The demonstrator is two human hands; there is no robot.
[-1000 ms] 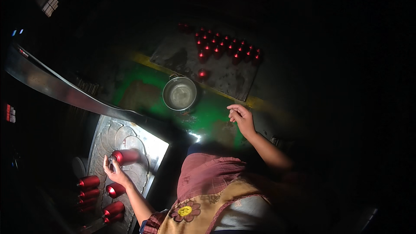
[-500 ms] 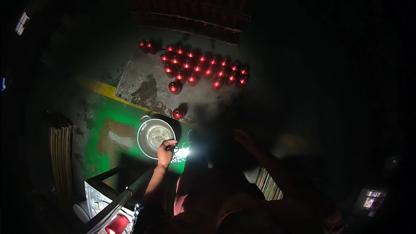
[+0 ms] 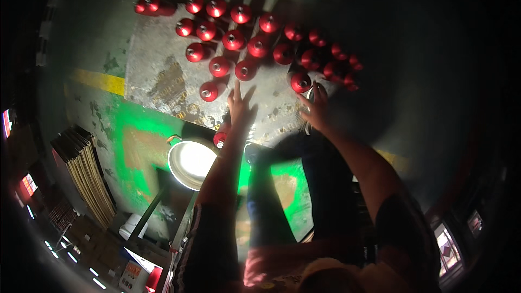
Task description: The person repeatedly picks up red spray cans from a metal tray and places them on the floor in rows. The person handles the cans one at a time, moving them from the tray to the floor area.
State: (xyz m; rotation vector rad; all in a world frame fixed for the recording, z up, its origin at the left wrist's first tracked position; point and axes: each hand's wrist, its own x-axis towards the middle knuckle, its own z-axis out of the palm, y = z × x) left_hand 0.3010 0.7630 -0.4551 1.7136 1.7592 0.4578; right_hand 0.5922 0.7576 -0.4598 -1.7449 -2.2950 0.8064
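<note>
Several red metal cylinders (image 3: 233, 40) with rounded tops and short metal necks stand in loose rows on a grey, stained sheet (image 3: 157, 70). My left hand (image 3: 240, 109) reaches over the sheet, fingers stretched toward the nearer cylinders, holding nothing visible. Under my left forearm another red cylinder (image 3: 221, 135) is partly hidden. My right hand (image 3: 316, 107), fingers apart, is beside the nearest right-hand cylinder (image 3: 300, 82); whether it touches it I cannot tell. A thin pale curved thing (image 3: 309, 95) shows by its fingers. A round metal pot (image 3: 172, 164) stands left of my left forearm.
A stack of flat brown sheets (image 3: 87, 173) leans at the left. Near it is a white bucket (image 3: 132, 225), with a dark frame (image 3: 149, 210) close to my left arm. A yellow line (image 3: 97, 80) crosses the green-painted floor. Deep shadow covers the right side.
My left hand has left the pot's rim and stretched forward over the grey sheet. My right hand has come forward beside a red cylinder. The cylinders now look larger and more brightly lit.
</note>
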